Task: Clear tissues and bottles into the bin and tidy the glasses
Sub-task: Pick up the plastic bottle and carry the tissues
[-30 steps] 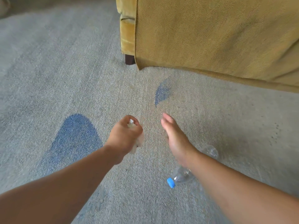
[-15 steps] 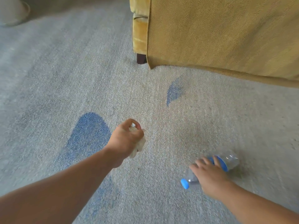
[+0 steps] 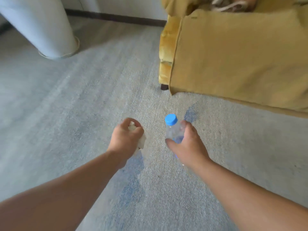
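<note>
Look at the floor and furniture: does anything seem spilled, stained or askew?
Yes. Blue patches mark the grey carpet: one near the mustard-yellow sofa, a larger smear under the forearms. They look like stains, though a woven pattern cannot be ruled out.

— Views on record?
— One: head-worn, wide-angle, looking forward and down, close above both forearms.
— Field covered?
— Grey carpet (image 3: 70,124) throughout; pale cylinder (image 3: 43,29) at far-left corner, yellow sofa (image 3: 233,60) along far-right edge.
</note>
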A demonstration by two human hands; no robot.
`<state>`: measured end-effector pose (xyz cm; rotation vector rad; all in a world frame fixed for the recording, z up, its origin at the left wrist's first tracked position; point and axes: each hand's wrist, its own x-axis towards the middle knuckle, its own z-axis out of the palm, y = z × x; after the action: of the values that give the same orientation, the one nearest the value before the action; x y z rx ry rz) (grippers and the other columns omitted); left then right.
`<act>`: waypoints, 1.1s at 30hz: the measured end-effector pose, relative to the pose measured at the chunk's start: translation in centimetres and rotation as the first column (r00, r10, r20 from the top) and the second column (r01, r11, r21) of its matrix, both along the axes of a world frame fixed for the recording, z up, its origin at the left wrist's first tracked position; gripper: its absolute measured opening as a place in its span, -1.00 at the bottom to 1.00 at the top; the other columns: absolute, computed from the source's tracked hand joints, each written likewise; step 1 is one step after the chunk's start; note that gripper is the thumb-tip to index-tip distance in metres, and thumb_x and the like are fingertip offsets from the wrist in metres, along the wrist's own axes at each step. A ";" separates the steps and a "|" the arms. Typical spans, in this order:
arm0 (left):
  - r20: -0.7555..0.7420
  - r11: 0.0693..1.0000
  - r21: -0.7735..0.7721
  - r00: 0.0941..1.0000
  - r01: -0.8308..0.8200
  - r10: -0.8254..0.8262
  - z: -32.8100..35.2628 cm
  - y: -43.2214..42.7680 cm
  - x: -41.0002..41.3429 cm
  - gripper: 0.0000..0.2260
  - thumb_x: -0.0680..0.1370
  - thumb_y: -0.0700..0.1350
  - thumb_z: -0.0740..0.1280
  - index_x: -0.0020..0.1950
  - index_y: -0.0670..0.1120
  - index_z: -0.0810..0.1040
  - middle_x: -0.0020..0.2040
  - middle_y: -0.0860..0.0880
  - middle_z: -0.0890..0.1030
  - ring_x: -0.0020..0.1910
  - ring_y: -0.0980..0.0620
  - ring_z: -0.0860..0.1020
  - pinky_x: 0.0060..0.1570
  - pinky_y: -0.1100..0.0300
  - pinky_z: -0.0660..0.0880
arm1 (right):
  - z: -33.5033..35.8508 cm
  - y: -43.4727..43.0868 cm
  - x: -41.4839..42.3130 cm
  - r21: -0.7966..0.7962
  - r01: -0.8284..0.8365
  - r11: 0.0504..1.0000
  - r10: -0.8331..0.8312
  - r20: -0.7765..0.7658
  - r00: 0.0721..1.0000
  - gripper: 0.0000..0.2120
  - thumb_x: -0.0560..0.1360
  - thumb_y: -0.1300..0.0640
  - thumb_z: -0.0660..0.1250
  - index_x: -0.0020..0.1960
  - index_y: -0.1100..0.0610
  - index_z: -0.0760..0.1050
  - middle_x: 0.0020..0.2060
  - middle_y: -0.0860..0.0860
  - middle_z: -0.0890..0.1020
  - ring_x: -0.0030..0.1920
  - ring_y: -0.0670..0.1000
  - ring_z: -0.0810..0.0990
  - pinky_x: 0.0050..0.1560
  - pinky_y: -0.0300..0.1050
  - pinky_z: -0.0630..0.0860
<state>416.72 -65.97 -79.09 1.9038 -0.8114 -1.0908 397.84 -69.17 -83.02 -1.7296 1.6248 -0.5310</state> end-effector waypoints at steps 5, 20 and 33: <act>0.053 1.000 -0.009 0.998 -0.027 0.027 14.5 3.0 2.2 -0.85 0.45 -0.13 0.31 -0.21 0.13 0.56 -0.32 -0.01 0.57 -0.57 0.12 0.50 -0.61 0.25 0.40 | 14.8 1.7 3.0 -0.012 -0.003 1.000 0.004 0.063 0.998 -0.42 0.30 -0.18 0.41 0.24 -0.07 0.30 0.03 -0.13 0.46 0.02 -0.06 0.49 -0.18 -0.18 0.35; 0.192 0.901 -0.202 0.887 -0.384 0.421 53.5 17.3 6.7 -0.86 0.37 -0.13 0.28 -0.27 0.11 0.56 -0.35 -0.02 0.60 -0.57 0.09 0.51 -0.63 0.28 0.37 | 51.2 11.1 10.3 -0.065 -0.321 0.945 0.326 0.293 0.899 -0.51 0.31 -0.16 0.39 0.13 -0.17 0.24 0.13 -0.13 0.47 0.01 -0.17 0.48 -0.11 -0.16 0.34; 0.250 0.694 -0.392 0.656 -0.604 0.712 64.9 39.5 9.4 -0.91 0.38 -0.12 0.30 -0.23 0.03 0.59 -0.31 0.02 0.60 -0.44 0.12 0.54 -0.65 0.34 0.33 | 63.7 28.6 17.0 -0.213 -0.595 0.775 0.630 0.320 0.707 -0.40 0.32 -0.19 0.37 0.27 -0.02 0.30 0.09 -0.09 0.48 0.01 -0.10 0.51 0.00 -0.09 0.41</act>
<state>426.07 -26.50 -14.15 1.9422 -0.3523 -0.1239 414.87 -40.56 -19.33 -1.9565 0.6869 -0.5618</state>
